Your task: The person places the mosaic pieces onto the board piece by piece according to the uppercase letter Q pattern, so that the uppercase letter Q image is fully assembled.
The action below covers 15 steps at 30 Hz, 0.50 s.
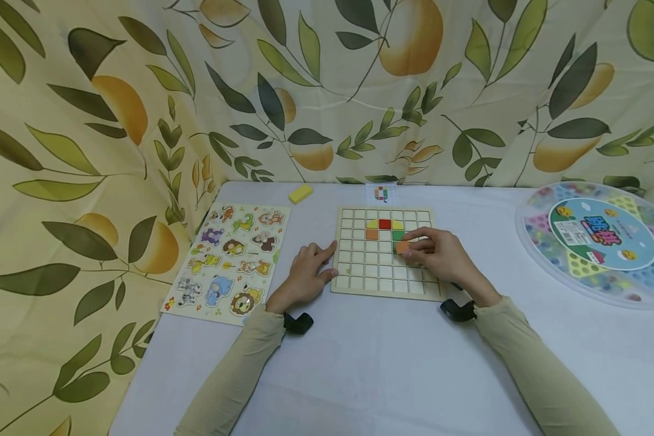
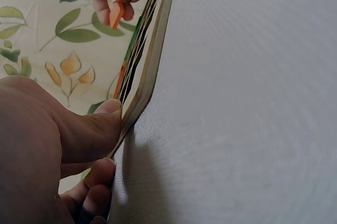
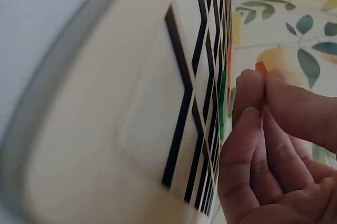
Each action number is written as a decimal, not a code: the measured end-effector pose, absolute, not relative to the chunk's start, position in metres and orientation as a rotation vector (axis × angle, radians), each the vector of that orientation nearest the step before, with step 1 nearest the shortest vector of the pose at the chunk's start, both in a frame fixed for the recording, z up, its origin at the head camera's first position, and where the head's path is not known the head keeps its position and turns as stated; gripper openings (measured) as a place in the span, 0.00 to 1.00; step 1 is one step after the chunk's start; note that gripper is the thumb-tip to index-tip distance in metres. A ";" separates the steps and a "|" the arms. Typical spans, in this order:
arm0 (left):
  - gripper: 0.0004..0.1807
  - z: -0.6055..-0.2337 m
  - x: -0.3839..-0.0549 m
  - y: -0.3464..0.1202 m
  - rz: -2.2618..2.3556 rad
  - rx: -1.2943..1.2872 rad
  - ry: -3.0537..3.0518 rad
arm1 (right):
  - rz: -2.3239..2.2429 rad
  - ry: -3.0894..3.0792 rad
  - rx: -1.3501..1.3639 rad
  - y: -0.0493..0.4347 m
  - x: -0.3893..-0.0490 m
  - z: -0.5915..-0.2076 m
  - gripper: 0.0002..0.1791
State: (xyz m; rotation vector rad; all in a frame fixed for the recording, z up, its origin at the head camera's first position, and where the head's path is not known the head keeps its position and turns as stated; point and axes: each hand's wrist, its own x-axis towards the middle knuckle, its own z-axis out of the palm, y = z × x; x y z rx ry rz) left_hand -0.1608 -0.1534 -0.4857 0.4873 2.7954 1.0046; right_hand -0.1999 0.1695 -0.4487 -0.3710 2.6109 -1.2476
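Note:
My right hand pinches a small orange tile between thumb and fingertips, over the right part of a wooden grid board. In the right wrist view only a corner of the orange tile shows between the fingers. On the board a red square lies between two yellow pieces; below them are an orange tile at left and a green tile at right. Thumb and index finger of my left hand touch the board's left edge, the thumb pressed against it in the left wrist view.
A pattern card lies behind the board, with a yellow block to its left. An animal sticker sheet is on the left. At right sits a round lidded bead box. A fruit-print cloth hangs behind the table.

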 end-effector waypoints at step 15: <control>0.36 -0.488 -0.162 -0.154 0.996 0.478 2.797 | -1.221 2.666 -0.532 0.140 -0.214 -0.452 0.15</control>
